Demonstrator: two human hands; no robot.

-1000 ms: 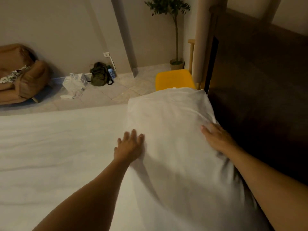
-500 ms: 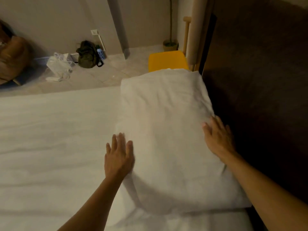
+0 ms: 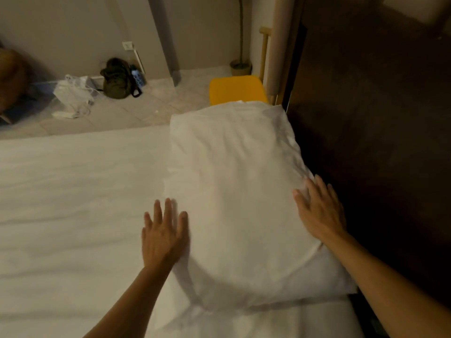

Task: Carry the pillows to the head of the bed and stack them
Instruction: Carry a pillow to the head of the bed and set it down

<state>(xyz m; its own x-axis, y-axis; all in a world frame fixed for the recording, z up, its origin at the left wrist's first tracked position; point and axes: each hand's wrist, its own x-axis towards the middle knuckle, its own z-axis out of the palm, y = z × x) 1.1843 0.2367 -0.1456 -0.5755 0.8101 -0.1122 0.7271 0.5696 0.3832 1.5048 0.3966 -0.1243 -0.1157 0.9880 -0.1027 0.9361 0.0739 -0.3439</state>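
A large white pillow [image 3: 234, 191] lies flat on the white bed [image 3: 73, 203], its long right side against the dark headboard [image 3: 366, 142]. A strip of white under its near end may be another pillow; I cannot tell. My left hand [image 3: 164, 236] rests flat, fingers spread, on the pillow's left edge near its front corner. My right hand [image 3: 319, 211] lies flat with fingers apart on the pillow's right edge beside the headboard. Neither hand grips anything.
A yellow stool [image 3: 236, 90] stands past the pillow's far end. On the tiled floor beyond the bed are a dark green backpack [image 3: 117, 79], a white plastic bag [image 3: 73, 91] and a potted plant's base [image 3: 241, 67]. A brown seat [image 3: 9, 76] is at far left.
The pillow has settled flat against the headboard. Both hands have slid back toward me along its edges and flattened out. The view tipped down.
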